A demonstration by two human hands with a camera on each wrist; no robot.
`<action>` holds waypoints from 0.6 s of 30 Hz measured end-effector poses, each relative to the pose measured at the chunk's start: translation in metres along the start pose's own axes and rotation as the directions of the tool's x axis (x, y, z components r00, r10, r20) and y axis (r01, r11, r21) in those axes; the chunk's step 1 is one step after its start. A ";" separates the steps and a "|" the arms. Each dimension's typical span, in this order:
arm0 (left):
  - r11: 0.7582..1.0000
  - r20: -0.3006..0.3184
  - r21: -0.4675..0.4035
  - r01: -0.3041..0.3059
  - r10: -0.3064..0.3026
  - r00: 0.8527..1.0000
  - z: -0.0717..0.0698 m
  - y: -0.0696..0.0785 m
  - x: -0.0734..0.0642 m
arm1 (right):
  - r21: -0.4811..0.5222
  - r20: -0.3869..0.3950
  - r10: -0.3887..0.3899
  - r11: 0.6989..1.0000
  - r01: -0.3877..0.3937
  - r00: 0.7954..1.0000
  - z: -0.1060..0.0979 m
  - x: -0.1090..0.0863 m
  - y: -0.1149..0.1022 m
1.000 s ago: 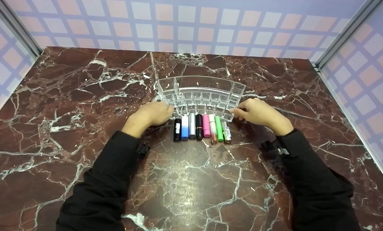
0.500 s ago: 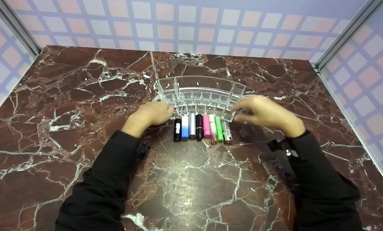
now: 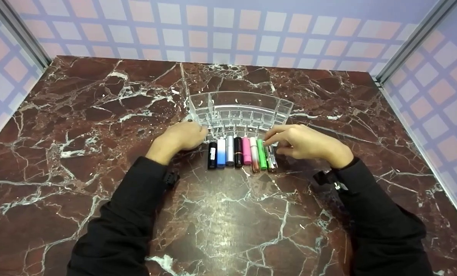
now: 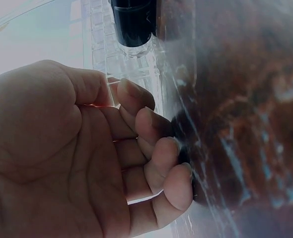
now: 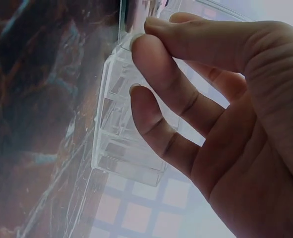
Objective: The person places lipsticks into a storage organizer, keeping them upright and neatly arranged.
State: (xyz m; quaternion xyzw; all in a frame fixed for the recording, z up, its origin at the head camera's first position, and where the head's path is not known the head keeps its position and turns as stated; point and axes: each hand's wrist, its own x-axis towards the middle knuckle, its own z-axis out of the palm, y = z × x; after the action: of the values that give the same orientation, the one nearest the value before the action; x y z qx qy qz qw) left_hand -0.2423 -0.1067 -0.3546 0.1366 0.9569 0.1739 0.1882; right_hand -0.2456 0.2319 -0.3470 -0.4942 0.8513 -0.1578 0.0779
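Eight small tubes (image 3: 238, 152) lie side by side on the shiny stone table (image 3: 220, 214), just in front of a clear plastic holder (image 3: 236, 106). A second ago the right hand (image 3: 307, 142) was at the holder's right edge. Now it has moved over to the right end of the row. Its fingers are bent, with the tips by the green tube (image 3: 262, 155) and the shiny tube (image 3: 271, 160); I cannot tell if it pinches one. It hides the holder's front right corner. The left hand (image 3: 180, 136) has stayed put, its thumb and finger pinching the holder's left edge. The holder and the row have not moved. Behind the table is a wall with pink and white squares (image 3: 222, 17).
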 end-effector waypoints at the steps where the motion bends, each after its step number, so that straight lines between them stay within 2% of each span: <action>1: 1.000 0.001 0.002 -0.001 0.001 1.000 0.000 0.000 0.000 | 0.000 0.002 0.001 1.000 -0.001 1.000 0.000 0.000 0.000; 18: 1.000 -0.001 0.016 -0.007 0.007 1.000 -0.001 0.000 0.001 | -0.045 0.024 0.028 0.999 -0.027 0.999 0.002 0.000 0.003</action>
State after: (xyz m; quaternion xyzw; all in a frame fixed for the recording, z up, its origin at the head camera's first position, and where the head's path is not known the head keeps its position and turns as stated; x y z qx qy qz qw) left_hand -0.2431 -0.1066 -0.3540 0.1412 0.9579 0.1668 0.1859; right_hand -0.2472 0.2331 -0.3495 -0.4860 0.8603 -0.1316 0.0793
